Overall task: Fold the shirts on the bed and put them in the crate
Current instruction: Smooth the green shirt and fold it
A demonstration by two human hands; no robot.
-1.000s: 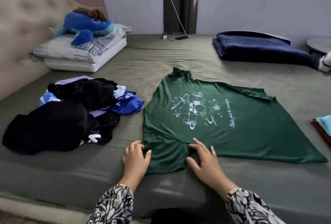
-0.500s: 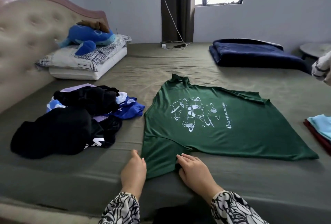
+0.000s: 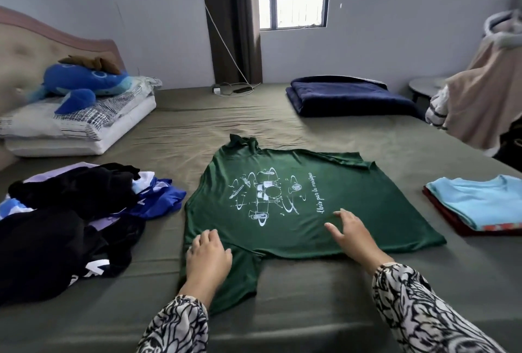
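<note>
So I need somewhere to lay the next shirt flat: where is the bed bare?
Bare sheet lies between the green shirt, pillows and navy blanket, plus the near edge under the right hand. The unfolded pile and folded stack crowd the sides.

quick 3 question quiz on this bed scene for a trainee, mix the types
1. True or false: the green shirt lies spread flat, print up.
2. The unfolded pile lies on which side of the green shirt: A the person's left, B right, C beyond it?
3. What lies on top of the folded stack?

Key
1. True; the left hand and right hand lie open on it.
2. A
3. A light blue shirt.
</note>
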